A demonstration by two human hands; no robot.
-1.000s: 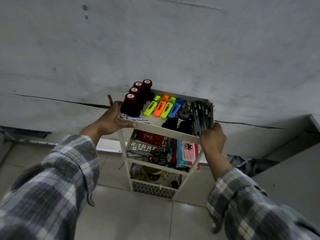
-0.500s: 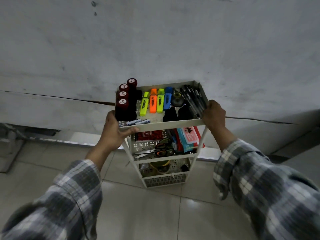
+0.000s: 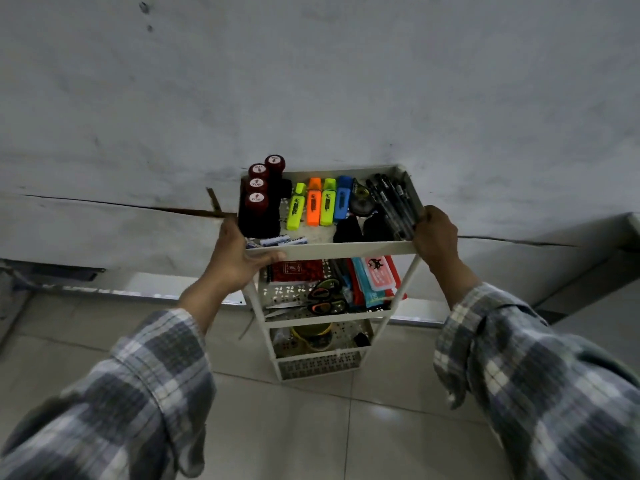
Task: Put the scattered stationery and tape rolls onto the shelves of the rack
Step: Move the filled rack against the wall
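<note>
A white 3-shelf rack (image 3: 332, 250) stands on the tiled floor (image 3: 311, 427) against a grey wall (image 3: 311, 81), and both hands hold its top shelf by the near corners. The left hand (image 3: 239, 258) wraps the near left corner, its fingers (image 3: 272, 256) closed along the front rim; the right hand (image 3: 434, 237) is closed around the near right corner. On the top shelf, 4 red-capped stamps (image 3: 258, 202) stand at the left, 4 highlighters (image 3: 318, 204) in yellow, orange, green and blue lie side by side in the middle, a tape dispenser (image 3: 360, 202) sits just right of them, and a bundle of black pens (image 3: 393, 206) lies along the right wall. The middle shelf carries a red notebook (image 3: 294, 271), scissors (image 3: 325, 301) and flat packets (image 3: 375, 278). A yellow tape roll (image 3: 311, 336) lies on the bottom shelf. Both plaid sleeves (image 3: 145, 386) fill the near corners.
</note>
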